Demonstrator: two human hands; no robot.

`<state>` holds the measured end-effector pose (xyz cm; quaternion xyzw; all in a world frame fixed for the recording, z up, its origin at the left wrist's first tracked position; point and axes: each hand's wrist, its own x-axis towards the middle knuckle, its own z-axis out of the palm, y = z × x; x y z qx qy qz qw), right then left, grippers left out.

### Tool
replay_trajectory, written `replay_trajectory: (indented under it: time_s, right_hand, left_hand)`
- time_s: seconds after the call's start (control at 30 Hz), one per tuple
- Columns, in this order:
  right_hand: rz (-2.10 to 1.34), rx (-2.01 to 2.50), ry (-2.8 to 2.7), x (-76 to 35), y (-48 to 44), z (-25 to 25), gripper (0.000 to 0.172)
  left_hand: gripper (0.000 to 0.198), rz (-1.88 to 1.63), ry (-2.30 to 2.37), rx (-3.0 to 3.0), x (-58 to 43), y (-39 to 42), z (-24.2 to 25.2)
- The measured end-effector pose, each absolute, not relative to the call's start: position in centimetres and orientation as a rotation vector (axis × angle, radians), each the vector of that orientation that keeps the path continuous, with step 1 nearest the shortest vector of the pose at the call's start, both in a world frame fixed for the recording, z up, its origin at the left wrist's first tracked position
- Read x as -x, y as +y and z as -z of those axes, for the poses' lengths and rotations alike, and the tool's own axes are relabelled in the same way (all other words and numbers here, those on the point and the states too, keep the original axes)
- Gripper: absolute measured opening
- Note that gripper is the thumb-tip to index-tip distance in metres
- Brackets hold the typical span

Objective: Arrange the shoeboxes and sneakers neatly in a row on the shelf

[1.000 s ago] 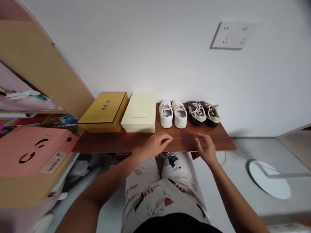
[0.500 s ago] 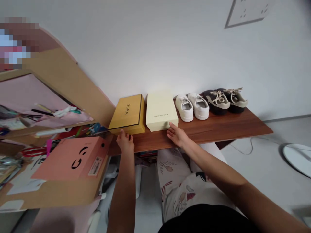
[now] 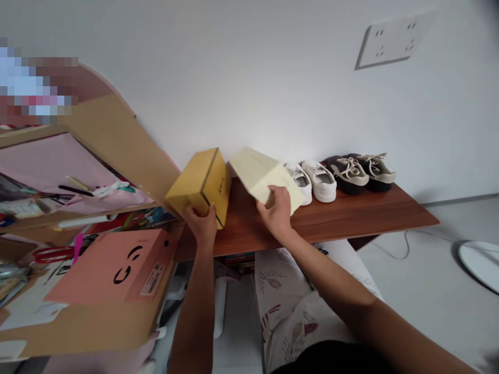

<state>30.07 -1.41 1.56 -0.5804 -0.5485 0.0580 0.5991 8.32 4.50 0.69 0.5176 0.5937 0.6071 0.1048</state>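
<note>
My left hand (image 3: 201,224) grips the near end of a mustard-yellow shoe box (image 3: 199,182) and has it lifted and tilted off the brown wooden shelf (image 3: 351,215). My right hand (image 3: 276,213) holds the near end of a cream shoe box (image 3: 260,174), also raised and tilted, its far end toward the wall. To the right of the cream box, a pair of white sneakers (image 3: 314,181) stands on the shelf, and beyond them a pair of dark shoes with beige laces (image 3: 358,171).
A pink box with a black face print (image 3: 113,265) lies on a cardboard box at lower left. Cluttered pink and tan shelving (image 3: 78,176) rises at left. A wall socket (image 3: 392,39) is above; a white round base (image 3: 481,262) and cable lie on the floor at right.
Both hands moved left from the shelf's front edge to the two boxes, took hold of their near ends and lifted them, so the boxes now tilt instead of lying flat.
</note>
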Motion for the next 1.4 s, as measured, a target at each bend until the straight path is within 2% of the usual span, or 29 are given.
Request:
replay_trajectory:
  time_s: [0.07, 0.17, 0.4, 0.67, 0.93, 1.1, 1.2, 1.3, 1.4]
  right_hand:
    - [0.012, 1.342, -1.657, -29.9, -2.6, -1.2, 0.028]
    - [0.14, 1.376, -1.941, -29.4, -3.7, 0.8, 0.029]
    - [0.154, 1.422, -2.147, -29.8, -2.4, 5.7, 0.025]
    - [0.04, 1.441, -2.11, -30.4, -0.1, 8.0, 0.023]
    - [-0.04, 1.167, -1.956, -32.2, -2.9, 7.8, 0.025]
    - [0.002, 1.331, -1.691, -39.1, -5.6, 7.9, 0.025]
    - [0.125, 1.547, -1.367, -45.0, -4.5, 7.6, 0.037]
    - [0.159, 1.731, -1.181, -49.8, -1.5, 7.0, 0.055]
    - [0.005, 1.783, -1.194, -51.9, 1.1, 6.7, 0.068]
  left_hand:
    - [0.038, -1.566, 1.843, -1.966, -8.5, 3.4, -0.5]
    - [0.023, -1.175, 1.838, -2.381, -8.2, 2.3, 0.6]
    - [0.018, -0.586, 1.814, -2.684, -5.9, 2.2, 4.1]
    - [0.014, -0.828, 1.705, -2.443, -6.8, 3.5, 5.2]
    - [0.028, -1.388, 1.889, -1.808, -7.7, 2.9, 4.3]
    - [0.028, -1.655, 1.868, -1.7, -11.1, 1.3, 2.3]
    - [0.026, -1.567, 1.624, -1.893, -18.1, -1.1, 1.9]
    - [0.026, -1.172, 1.185, -2.239, -27.8, -2.1, 2.2]
    - [0.044, -1.083, 1.124, -2.339, -36.2, -0.1, 3.0]
